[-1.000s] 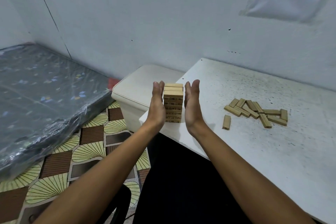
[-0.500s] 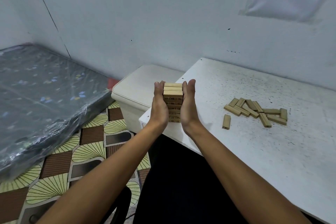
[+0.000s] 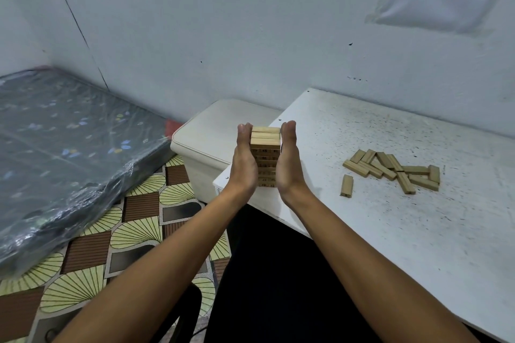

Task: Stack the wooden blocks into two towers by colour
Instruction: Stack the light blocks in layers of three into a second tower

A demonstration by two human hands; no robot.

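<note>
Here, the white table [image 3: 390,231] filled the 3 to 5 o'clock part of the view, with a plastic-wrapped mattress [image 3: 69,147] at 9 o'clock and a cream box [image 3: 211,136] beside the table's near left corner, over a patterned floor [image 3: 111,245]. On that corner, near the centre of the view, stood the tower [image 3: 265,147] of stacked wooden blocks, numbers printed on its facing side. The left hand [image 3: 244,164] lay flat against its 9 o'clock side and the right hand [image 3: 288,164] against its 3 o'clock side, fingers straight and together, pressing, not curled round it. At 3 o'clock from the tower, well apart, a heap of loose blocks [image 3: 395,170] lay on the table, with one single block [image 3: 347,186] just beside it.
</note>
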